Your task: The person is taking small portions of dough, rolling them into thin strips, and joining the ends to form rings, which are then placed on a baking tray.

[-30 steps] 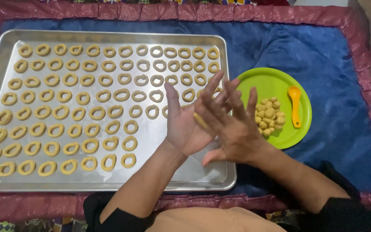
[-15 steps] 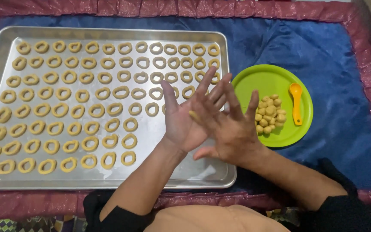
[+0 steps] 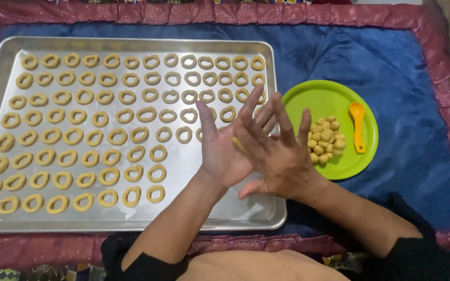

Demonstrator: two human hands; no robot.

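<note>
My left hand (image 3: 224, 148) and my right hand (image 3: 279, 156) are pressed palm to palm above the right part of a metal baking tray (image 3: 266, 208). A small piece of yellow dough (image 3: 237, 143) shows between the palms. The fingers of both hands are stretched out flat. The tray holds several rows of ring-shaped dough pieces (image 3: 110, 114). Just right of my hands sits a green plate (image 3: 334, 99) with a pile of small dough balls (image 3: 325, 139) and an orange spoon (image 3: 358, 125).
The tray and plate rest on a blue cloth (image 3: 407, 73) with a dark red border (image 3: 287, 13). The tray's lower right area (image 3: 235, 208) is bare metal. My dark sleeves show at the bottom edge.
My right hand has slid back and forth across my left palm, rolling the dough piece. The hands stay over the same spot of the tray.
</note>
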